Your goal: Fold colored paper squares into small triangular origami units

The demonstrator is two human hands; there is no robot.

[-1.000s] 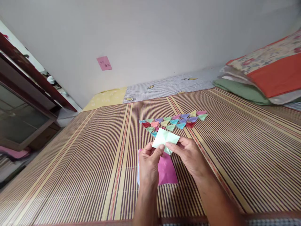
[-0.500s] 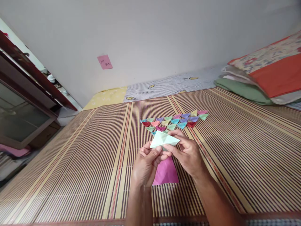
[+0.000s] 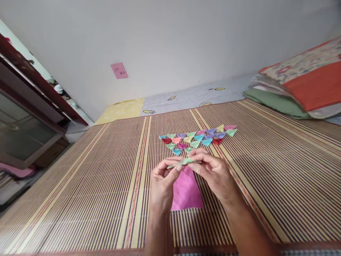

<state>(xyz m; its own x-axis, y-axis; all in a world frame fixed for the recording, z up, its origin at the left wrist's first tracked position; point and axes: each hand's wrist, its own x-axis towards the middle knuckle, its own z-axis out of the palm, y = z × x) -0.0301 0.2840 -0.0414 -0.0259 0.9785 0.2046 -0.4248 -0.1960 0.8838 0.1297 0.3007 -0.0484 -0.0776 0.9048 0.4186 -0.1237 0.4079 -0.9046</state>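
Observation:
Between both hands is a pale green folded paper (image 3: 185,161), seen almost edge-on. My left hand (image 3: 165,177) pinches its left side, thumb on the near edge and fingers behind. On the other side, my right hand (image 3: 210,169) grips the paper between thumb and fingers. Below them a creased pink paper sheet (image 3: 188,190) lies on the mat, its top partly hidden by the hands. Just beyond the hands sit several small folded paper boats (image 3: 195,143) in many colours, set out in rows; the nearest row is partly covered by my right fingers.
A striped bamboo mat (image 3: 106,185) spreads under everything. Folded bedding (image 3: 301,89) is piled at the right. A pink note (image 3: 119,70) is stuck to the wall behind. At the left stands a glass-fronted cabinet (image 3: 23,124).
The green paper has tilted from showing its broad triangular face to nearly edge-on. Both hands have turned with it, and more of the pink sheet and the nearest boats shows.

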